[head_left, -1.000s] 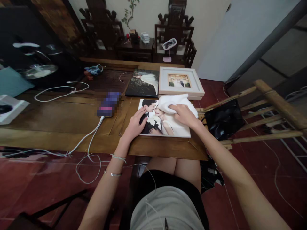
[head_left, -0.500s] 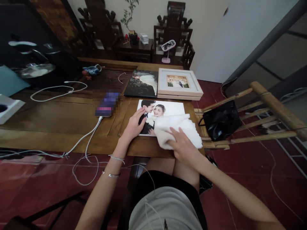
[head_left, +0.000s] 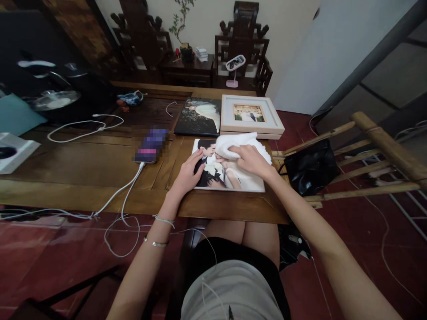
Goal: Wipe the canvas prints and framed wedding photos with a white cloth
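A frameless photo print (head_left: 216, 178) of a couple lies flat at the near edge of the wooden table (head_left: 83, 164). My left hand (head_left: 188, 171) rests with fingers spread on the print's left side, pinning it down. My right hand (head_left: 251, 160) presses a bunched white cloth (head_left: 235, 143) onto the print's upper right part. The cloth covers that corner of the picture.
Behind the print lie a dark photo panel (head_left: 200, 115) and a white-framed photo (head_left: 250, 114). A phone (head_left: 150, 144) with a white cable (head_left: 123, 191) lies to the left. A black bag (head_left: 310, 165) sits on a bamboo rack (head_left: 376, 146) at the right. Dark chairs stand at the back.
My right hand has drawn the cloth down to the print's near right corner and then pushed it back up to the upper right. My left hand has stayed in place.
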Action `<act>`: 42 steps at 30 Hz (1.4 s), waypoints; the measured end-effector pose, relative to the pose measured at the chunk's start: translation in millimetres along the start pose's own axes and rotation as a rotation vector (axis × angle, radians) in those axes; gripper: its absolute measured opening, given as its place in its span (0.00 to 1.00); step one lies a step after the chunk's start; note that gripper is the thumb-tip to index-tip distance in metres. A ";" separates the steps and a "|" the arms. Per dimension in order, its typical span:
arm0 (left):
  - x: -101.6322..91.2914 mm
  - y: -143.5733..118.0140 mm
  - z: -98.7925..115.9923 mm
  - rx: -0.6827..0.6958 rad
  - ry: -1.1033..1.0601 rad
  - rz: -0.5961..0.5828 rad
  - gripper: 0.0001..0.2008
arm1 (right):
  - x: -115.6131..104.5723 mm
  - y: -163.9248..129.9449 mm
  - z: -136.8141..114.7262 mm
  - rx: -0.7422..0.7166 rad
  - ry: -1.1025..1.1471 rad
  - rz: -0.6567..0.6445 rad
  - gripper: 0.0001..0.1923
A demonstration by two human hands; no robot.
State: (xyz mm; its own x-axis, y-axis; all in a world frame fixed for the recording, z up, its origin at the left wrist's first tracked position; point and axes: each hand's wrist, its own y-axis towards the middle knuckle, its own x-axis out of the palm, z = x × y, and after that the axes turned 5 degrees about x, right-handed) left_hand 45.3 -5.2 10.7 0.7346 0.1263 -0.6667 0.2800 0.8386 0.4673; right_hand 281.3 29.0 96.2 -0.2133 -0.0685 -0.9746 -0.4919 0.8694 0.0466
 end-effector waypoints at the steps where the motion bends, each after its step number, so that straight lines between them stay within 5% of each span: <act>1: -0.1 -0.1 0.3 0.001 0.000 0.002 0.20 | 0.3 8.2 3.8 0.001 -0.004 0.022 0.27; 8: -0.2 -0.6 0.6 -0.006 0.014 0.001 0.19 | 16.0 8.7 -2.8 0.021 -0.018 0.072 0.24; 14: 0.6 -0.4 -1.3 0.008 0.019 0.018 0.18 | 33.2 -67.5 -35.7 -0.097 -0.067 -0.011 0.28; 19: -0.6 -0.1 0.8 0.018 0.018 0.019 0.19 | 24.0 -118.7 -65.7 -0.198 0.001 -0.118 0.30; 23: -1.2 -0.1 1.4 0.006 0.025 0.012 0.19 | 9.6 -102.1 -64.4 -0.153 0.019 -0.184 0.28; 28: -0.3 -0.2 -0.4 -0.010 0.008 0.011 0.19 | -0.8 -34.3 -30.9 -0.061 0.010 -0.110 0.24; 34: -0.8 0.0 1.1 -0.013 -0.015 -0.007 0.20 | 12.4 22.1 -9.8 -0.075 0.023 -0.015 0.21; 38: -0.1 -0.1 -0.9 -0.012 -0.019 0.000 0.20 | 31.9 10.0 -20.3 -0.067 -0.070 -0.027 0.27; 42: 0.4 0.2 -2.5 -0.013 -0.023 -0.003 0.20 | 36.2 -42.2 -43.7 -0.092 -0.110 -0.098 0.29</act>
State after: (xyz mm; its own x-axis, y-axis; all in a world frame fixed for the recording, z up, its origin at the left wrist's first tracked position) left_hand 44.2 -3.7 9.1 0.7476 0.1116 -0.6547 0.2742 0.8459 0.4574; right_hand 257.5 -31.6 68.6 -0.0694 -0.0926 -0.9933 -0.5825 0.8121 -0.0350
